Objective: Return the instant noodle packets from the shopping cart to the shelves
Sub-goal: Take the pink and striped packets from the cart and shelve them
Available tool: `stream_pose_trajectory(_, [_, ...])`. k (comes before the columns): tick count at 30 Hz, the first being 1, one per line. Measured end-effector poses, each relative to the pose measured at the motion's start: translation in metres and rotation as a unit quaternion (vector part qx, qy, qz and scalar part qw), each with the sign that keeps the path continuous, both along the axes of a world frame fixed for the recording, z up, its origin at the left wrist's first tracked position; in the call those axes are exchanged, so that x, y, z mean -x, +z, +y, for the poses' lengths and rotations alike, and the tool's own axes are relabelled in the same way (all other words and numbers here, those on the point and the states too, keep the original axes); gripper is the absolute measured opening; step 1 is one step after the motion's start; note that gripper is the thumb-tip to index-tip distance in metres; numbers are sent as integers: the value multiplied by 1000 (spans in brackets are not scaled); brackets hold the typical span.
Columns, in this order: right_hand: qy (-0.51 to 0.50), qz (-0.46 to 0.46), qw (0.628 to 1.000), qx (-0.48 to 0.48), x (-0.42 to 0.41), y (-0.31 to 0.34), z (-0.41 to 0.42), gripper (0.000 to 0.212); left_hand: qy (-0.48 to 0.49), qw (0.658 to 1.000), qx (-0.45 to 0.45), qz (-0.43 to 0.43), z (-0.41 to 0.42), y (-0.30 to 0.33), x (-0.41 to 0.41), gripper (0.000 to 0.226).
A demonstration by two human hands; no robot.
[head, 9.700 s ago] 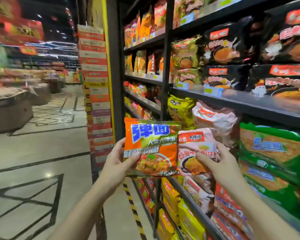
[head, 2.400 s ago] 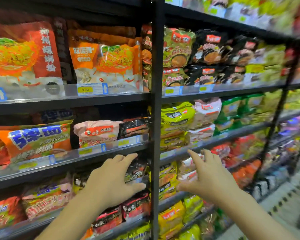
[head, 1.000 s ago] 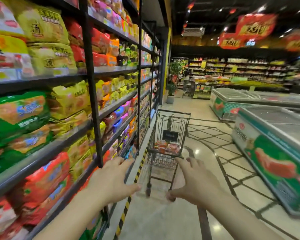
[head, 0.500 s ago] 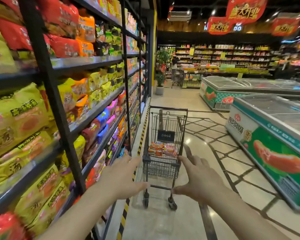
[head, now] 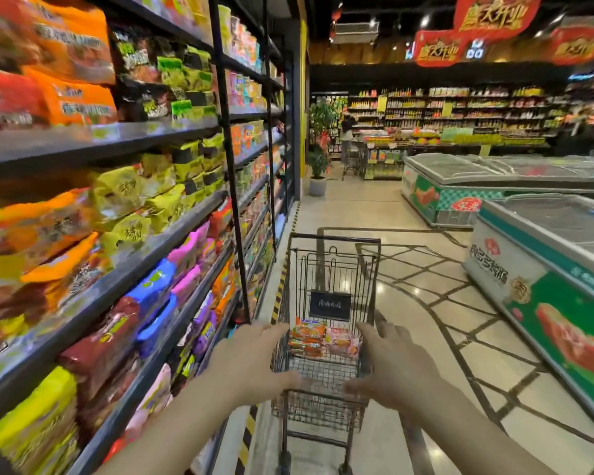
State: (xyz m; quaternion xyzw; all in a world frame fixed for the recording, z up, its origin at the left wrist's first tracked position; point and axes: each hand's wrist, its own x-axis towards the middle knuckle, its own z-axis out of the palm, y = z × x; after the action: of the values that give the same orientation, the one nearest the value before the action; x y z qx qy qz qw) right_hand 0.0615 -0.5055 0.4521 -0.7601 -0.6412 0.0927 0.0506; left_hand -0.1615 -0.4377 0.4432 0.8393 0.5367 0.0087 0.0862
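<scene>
Supermarket aisle, shelves [head: 172,214] left, freezers [head: 546,269] right. Cart [head: 333,269] ahead, two packets [head: 323,341] inside, unshelved. Left hand [head: 251,361], right hand [head: 391,368] released, empty, near cart rim. Task unfinished.

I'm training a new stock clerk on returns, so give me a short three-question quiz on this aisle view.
1. True or false: both hands hold noodle packets.
2. Which side of the shopping cart are the shelves on? A) left B) right
3. Fill in: the packets lie in the cart's ___.

Key:
1. False: the left hand and right hand are open and hold nothing.
2. A.
3. Basket: the orange packet lies beside the pink packet.
</scene>
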Motion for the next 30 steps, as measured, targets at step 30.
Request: stream_pose_trajectory(30, [-154, 63, 971, 174, -110, -179, 493, 102, -47, 984, 172, 20, 528, -179, -127, 87])
